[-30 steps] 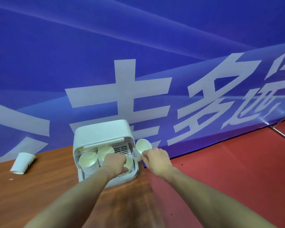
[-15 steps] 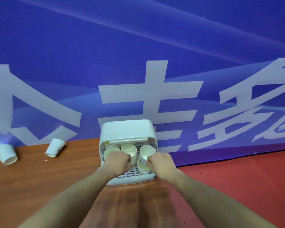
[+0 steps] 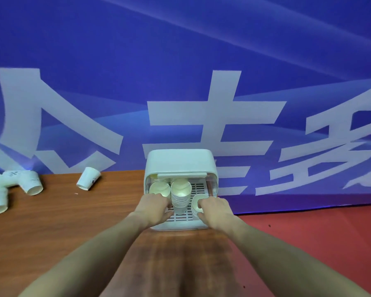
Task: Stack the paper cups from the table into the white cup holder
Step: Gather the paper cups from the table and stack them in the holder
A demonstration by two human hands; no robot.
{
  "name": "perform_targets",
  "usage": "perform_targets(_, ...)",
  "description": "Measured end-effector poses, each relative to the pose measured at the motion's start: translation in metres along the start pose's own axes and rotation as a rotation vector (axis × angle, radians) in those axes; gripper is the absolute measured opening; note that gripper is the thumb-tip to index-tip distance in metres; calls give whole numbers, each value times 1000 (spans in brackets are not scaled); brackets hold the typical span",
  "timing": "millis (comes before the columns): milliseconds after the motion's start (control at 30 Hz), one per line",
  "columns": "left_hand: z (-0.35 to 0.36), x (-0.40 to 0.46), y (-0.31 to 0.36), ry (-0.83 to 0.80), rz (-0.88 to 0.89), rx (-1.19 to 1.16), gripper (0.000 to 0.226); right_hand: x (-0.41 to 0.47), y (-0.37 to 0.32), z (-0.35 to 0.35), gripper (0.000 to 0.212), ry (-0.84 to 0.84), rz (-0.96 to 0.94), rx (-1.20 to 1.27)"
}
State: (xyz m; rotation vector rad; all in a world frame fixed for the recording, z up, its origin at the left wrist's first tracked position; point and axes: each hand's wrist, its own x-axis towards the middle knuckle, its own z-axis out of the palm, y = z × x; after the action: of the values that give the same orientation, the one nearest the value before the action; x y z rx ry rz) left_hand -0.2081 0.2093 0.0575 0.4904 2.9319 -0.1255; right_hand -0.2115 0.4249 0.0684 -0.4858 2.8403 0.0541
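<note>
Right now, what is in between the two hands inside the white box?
In the head view, a tall stack of paper cups stands on the grille between the left hand and the right hand, inside the white cup holder.

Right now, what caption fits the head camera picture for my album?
Both hands, left hand and right hand, reach into the white cup holder among cup stacks; loose paper cups wait on the table.

Three cup stacks (image 3: pixel 181 195) stand in the holder (image 3: pixel 180 159) on the table (image 3: pixel 73 221); loose cups (image 3: pixel 88 178) lie far left.
</note>
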Motion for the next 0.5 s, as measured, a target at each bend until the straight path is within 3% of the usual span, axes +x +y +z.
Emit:
perform_targets(267, -42, -38, -43, 47, -8, 63, 36, 5, -60, -54, 26, 85, -88, 3)
perform_targets(500, -83, -80, -137, 89, -164, 104, 36, 34, -146, -114, 27, 215, -194, 20)
